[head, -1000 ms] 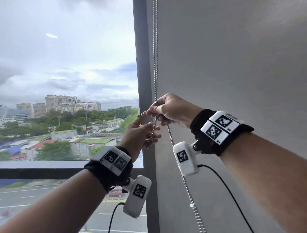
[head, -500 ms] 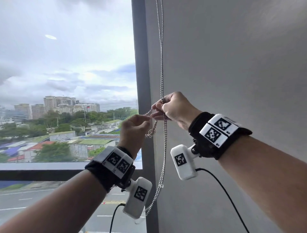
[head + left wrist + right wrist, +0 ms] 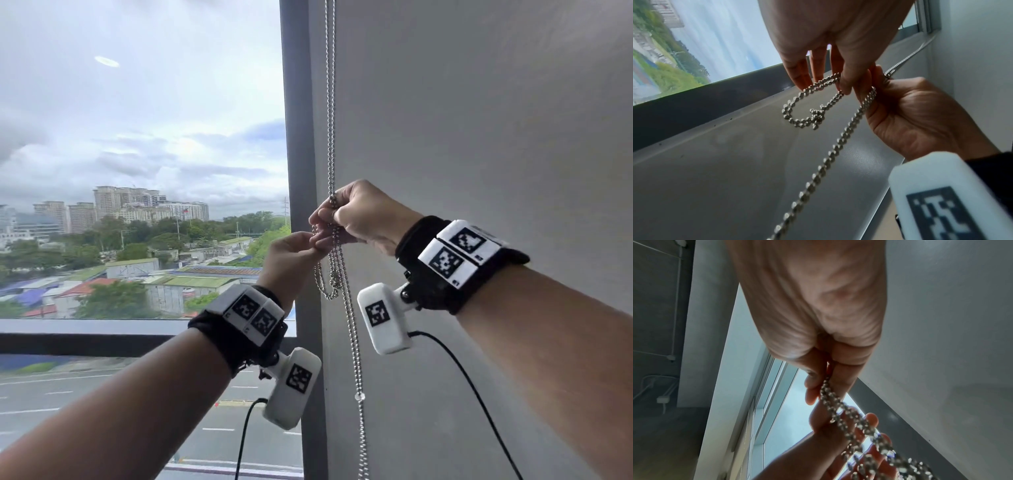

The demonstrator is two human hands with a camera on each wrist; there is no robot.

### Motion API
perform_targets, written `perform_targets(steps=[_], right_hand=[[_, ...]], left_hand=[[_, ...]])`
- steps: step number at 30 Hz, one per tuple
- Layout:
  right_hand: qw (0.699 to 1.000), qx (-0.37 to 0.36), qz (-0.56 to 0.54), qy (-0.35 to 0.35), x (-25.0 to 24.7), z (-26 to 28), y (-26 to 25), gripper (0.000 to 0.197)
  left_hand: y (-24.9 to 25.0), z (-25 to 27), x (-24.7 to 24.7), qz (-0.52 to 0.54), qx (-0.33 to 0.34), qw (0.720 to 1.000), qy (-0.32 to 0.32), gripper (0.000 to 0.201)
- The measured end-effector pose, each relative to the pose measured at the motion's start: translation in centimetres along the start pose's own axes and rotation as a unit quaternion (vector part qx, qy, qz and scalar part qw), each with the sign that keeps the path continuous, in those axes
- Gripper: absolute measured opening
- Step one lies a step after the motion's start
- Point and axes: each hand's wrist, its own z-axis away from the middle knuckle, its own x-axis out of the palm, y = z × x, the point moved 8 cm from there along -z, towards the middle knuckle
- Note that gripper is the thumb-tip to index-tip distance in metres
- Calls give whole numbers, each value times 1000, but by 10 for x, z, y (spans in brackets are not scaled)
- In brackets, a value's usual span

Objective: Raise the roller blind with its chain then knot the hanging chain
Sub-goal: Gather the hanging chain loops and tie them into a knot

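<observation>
Holding, head view: the right hand (image 3: 363, 216) is curled round the metal ball chain (image 3: 331, 120), which drops in two strands from above in front of the grey wall (image 3: 479, 137), just right of the dark window frame (image 3: 295, 137).
Left hand, head view: the left hand (image 3: 291, 263), just below and left of the right, pinches a strand of the chain between thumb and fingertips; the two hands touch or nearly touch there.
Loop, head view: a short loop (image 3: 325, 287) of chain with a small tangle in it hangs under both hands; beside it the long strands run on down past a clear connector bead (image 3: 359, 396) and out of the bottom edge.
Wrists, head view: each wrist carries a black band with white marker blocks and a white camera pod; black cables trail down from the pods.
Window, head view: cloudy sky, tower blocks, trees, low roofs and a road show through the glass (image 3: 137, 137).

Left grip, left wrist view: the left hand (image 3: 828, 32) has thumb and forefinger pressed together on the ball chain (image 3: 818, 170), the other fingers fairly straight beside them.
Right grip, left wrist view: the right hand (image 3: 920, 116) wraps its fingers round the strands.
Loop, left wrist view: the loop (image 3: 797, 113) hangs off the left fingertips with a twisted bunch of beads at its lower end.

Right grip, right wrist view: the right hand (image 3: 813, 305) nips the bunched chain (image 3: 838, 405) between thumb and curled fingers.
Left hand, right wrist view: the left hand (image 3: 838, 443) lies beyond, fingers round the same strands; finer detail is blurred.
</observation>
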Motion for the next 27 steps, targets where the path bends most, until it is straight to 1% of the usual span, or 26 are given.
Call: perform_targets(steps=[3, 4, 8, 9, 11, 14, 16, 18, 20, 22, 23, 24, 26, 27], right_hand=[[1000, 4, -3, -4, -2, 1, 0, 17], [1000, 5, 0, -1, -3, 1, 2, 17], [999, 3, 12, 32, -12, -2, 6, 18], [999, 2, 16, 40, -14, -2, 7, 18], [998, 1, 24, 52, -17, -3, 9, 18], [997, -10, 42, 62, -16, -4, 10, 17], [996, -15, 57, 63, -15, -4, 9, 17], [996, -10, 61, 61, -16, -3, 9, 16], [997, 3, 46, 58, -17, -1, 10, 18], [998, 17, 25, 49, -16, 0, 14, 23], [999, 22, 15, 44, -15, 0, 16, 25], [999, 26, 3, 39, -14, 0, 19, 26], [999, 27, -28, 32, -12, 0, 22, 25], [998, 27, -49, 30, -10, 0, 24, 23]], left_hand=[[-4, -1, -2, 15, -17, 1000, -11, 28], [-4, -2, -4, 17, -19, 1000, -10, 29], [-2, 0, -9, 37, -29, 999, 11, 17], [-1, 1, -7, 68, -41, 997, 0, 14], [1, 5, 5, 130, -75, 987, -52, 14], [-3, 13, 25, 152, -131, 971, -131, 17], [-4, 15, 33, 145, -140, 966, -161, 20], [-1, 15, 34, 137, -123, 968, -169, 22], [5, 13, 28, 101, -90, 979, -152, 22], [13, 10, 21, 22, -39, 990, -135, 22], [17, 9, 19, -23, -15, 991, -134, 23], [20, 8, 19, -77, 10, 988, -135, 24], [22, 8, 19, -195, 50, 971, -129, 23], [22, 9, 19, -231, 62, 963, -124, 23]])
